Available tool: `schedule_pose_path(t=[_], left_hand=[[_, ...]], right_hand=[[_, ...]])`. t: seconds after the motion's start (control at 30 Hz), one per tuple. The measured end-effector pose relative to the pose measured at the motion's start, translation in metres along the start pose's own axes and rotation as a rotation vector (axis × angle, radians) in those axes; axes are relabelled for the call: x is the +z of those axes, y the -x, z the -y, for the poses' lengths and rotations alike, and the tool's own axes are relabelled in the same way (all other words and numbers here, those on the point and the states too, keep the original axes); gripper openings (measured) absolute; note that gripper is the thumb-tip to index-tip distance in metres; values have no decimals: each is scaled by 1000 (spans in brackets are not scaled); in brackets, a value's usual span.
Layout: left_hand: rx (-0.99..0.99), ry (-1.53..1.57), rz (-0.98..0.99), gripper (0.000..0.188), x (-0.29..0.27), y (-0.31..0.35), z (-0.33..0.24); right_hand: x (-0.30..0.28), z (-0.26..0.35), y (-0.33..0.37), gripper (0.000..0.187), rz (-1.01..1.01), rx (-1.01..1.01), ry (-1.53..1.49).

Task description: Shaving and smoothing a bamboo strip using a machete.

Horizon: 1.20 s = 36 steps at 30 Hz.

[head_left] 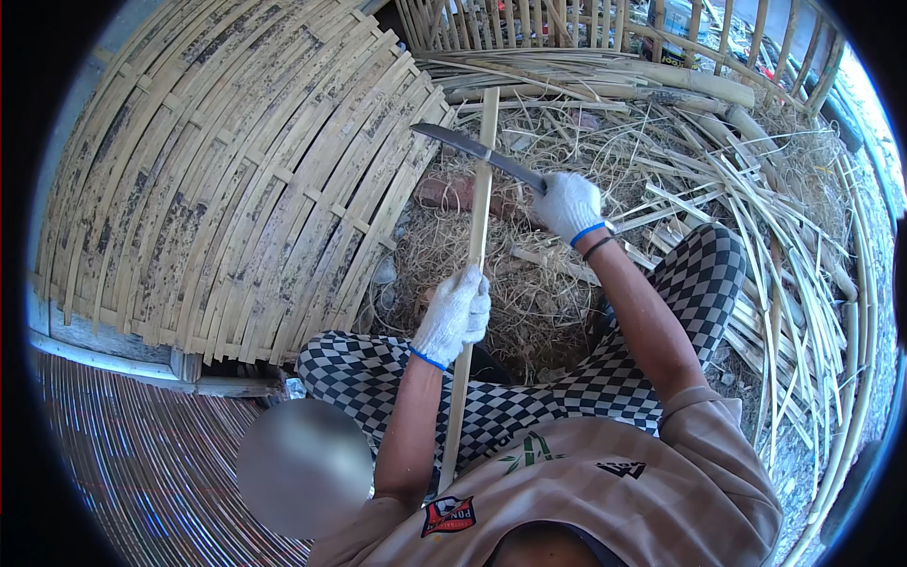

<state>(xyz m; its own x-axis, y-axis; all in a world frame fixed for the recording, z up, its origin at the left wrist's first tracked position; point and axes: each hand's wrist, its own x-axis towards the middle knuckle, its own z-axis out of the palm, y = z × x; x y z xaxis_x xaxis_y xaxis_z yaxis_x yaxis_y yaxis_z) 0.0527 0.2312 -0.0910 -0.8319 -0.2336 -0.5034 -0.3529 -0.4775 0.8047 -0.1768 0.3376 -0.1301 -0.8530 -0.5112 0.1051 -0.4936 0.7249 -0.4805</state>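
A long pale bamboo strip (481, 198) runs from beside my body out over the shavings. My left hand (455, 317), in a white knit glove with a blue cuff, is wrapped round the strip near its middle. In my right hand (568, 205), gloved the same way, is a long knife (472, 148) with a dark curved blade. The blade points to the far left and crosses the strip below its far end. My fingers hide the knife's handle.
A woven bamboo panel (236, 180) fills the left side. Curly shavings (534, 312) cover the ground between my checkered legs. Split bamboo strips (775, 312) pile up on the right. Bamboo poles (680, 80) lie at the back, before a slatted fence (529, 24). A blurred round patch covers something at lower left.
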Motion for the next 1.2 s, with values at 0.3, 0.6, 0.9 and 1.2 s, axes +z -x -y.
schedule_pose_path(t=[0.3,0.6,0.9,1.2], left_hand=[[-7,79,37,31,-6,24,14],[-53,47,-3,30,2,45,16],[50,33,11,25,13,54,12],[117,-9,-14,22,15,43,-4]], right_hand=[[-16,15,-11,28,-101,-144,-16],[-35,17,-18,28,-90,-194,119],[-18,-15,-45,55,-59,127,-110],[-32,27,60,31,33,-161,-181]])
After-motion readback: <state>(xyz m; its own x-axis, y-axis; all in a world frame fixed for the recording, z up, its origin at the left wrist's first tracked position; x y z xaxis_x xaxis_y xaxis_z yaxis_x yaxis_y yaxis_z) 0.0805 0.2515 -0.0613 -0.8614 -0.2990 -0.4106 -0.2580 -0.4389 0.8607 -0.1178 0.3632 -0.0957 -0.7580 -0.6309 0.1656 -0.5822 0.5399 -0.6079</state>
